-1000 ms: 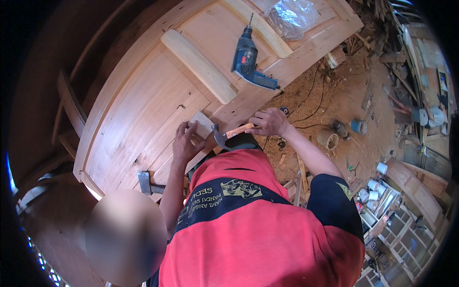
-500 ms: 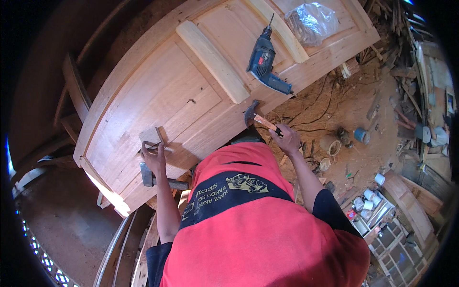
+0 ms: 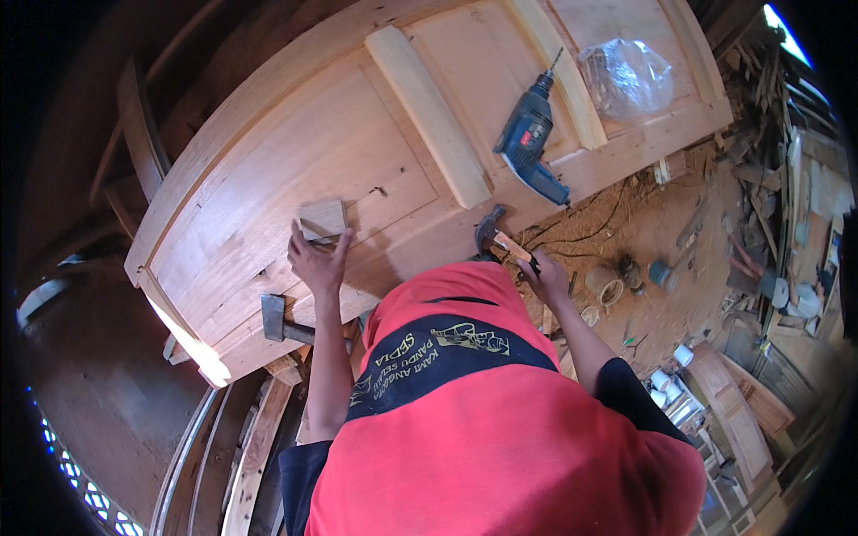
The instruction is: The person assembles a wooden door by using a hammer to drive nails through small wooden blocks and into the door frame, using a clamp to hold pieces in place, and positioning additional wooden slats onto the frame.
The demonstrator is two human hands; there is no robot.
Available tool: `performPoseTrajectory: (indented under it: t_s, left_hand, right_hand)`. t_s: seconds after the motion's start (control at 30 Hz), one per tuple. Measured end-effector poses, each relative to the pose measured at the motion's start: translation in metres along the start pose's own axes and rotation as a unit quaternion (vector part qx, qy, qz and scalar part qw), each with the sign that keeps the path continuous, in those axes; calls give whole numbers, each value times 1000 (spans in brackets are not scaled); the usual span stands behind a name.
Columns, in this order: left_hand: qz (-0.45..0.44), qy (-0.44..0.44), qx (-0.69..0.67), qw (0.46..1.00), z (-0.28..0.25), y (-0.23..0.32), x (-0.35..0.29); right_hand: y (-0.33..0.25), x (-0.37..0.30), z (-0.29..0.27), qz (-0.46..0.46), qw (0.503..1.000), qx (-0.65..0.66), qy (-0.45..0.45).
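My left hand has its fingers and thumb on either side of a small square wooden block, which rests on a large pale wooden door panel. My right hand is closed round the handle of a claw hammer, whose dark head hangs by the panel's near edge. A second hammer with a heavy metal head lies at the panel's near left, its handle partly behind my left forearm. On the panel's right part lies a blue power drill with its bit pointing away.
Two raised wooden battens, one being the middle batten, cross the panel. A clear plastic bag sits at the far right. Buckets, cables and wood scraps lie on the brown floor to the right. Long boards stand at the lower left.
My left hand and the wooden block have shifted away from me and to the right across the panel. My right hand still holds the claw hammer near the panel's edge. The whole view has shifted.
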State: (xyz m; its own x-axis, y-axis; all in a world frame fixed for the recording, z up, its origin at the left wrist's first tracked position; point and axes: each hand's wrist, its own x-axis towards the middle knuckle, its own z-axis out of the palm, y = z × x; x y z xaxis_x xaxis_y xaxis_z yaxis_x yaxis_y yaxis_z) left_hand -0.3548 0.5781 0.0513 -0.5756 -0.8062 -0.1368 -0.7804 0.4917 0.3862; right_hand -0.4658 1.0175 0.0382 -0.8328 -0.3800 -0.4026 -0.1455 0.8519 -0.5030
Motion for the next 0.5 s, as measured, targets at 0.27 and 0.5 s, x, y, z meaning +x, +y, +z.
performPoseTrajectory:
  t_s: [0.27,0.5]
  left_hand:
    - [160,7,-39,986,6,13,82]
    - [141,-71,-82,984,-2,18,161]
  right_hand:
    - [-31,47,-18,42,999,-2,-21]
    - [-33,59,-12,-8,1000,-28,-1]
